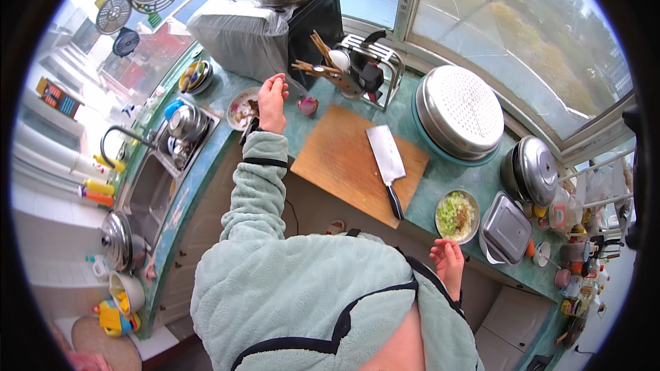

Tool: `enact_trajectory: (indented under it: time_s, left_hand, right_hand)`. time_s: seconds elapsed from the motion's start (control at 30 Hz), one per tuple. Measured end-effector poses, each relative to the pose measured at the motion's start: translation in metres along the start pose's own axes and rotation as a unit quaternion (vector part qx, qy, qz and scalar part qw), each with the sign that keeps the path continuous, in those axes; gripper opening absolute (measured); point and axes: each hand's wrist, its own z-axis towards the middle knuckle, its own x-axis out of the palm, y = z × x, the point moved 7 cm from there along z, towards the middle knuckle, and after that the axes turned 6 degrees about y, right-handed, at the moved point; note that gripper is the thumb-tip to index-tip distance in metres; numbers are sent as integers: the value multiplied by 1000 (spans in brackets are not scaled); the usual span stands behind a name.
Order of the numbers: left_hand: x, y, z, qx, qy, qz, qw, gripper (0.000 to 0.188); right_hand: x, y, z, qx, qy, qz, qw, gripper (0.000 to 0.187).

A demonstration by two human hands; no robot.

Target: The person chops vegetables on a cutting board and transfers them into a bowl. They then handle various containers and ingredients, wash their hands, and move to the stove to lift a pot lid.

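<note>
My left hand [273,104] is raised beside a bowl of scraps [242,111], its fingers loosely bent and apart, with nothing visible in them. A purple onion [308,106] lies just to its right. On the wooden cutting board [337,158] rests a cleaver [386,158], its black handle toward me and over the board's near right side. My right hand [448,266] hangs by the counter's front edge, fingers slightly curled and apart, holding nothing I can see. Close above it stands a bowl of chopped green and pale vegetables [456,216].
A steamer pot [462,113] sits behind the board's right side, near a lidded pot [536,170] and a lidded grey container [506,228]. A utensil rack [371,72] stands behind the board. At left is a sink [148,185] with metal bowls [187,124].
</note>
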Motion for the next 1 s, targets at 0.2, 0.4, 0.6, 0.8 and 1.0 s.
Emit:
enact_trajectory:
  time_s: [0.2, 0.4, 0.6, 0.8, 1.0]
  left_hand:
    - [37, -38, 79, 75, 113, 36, 990, 25]
    - [73, -21, 130, -22, 262, 99, 960, 37]
    - [78, 8, 157, -12, 266, 147, 953, 48]
    - [97, 24, 171, -46, 337, 112, 934, 27]
    - [91, 33, 179, -21, 308, 124, 943, 23]
  right_hand:
    - [60, -27, 20, 15, -33, -6, 999, 16]
    - [79, -25, 28, -5, -71, -21, 997, 16]
    - [85, -19, 37, -31, -88, -10, 996, 16]
    - [87, -29, 35, -30, -100, 2, 995, 15]
    - [83, -31, 34, -38, -118, -2, 992, 16]
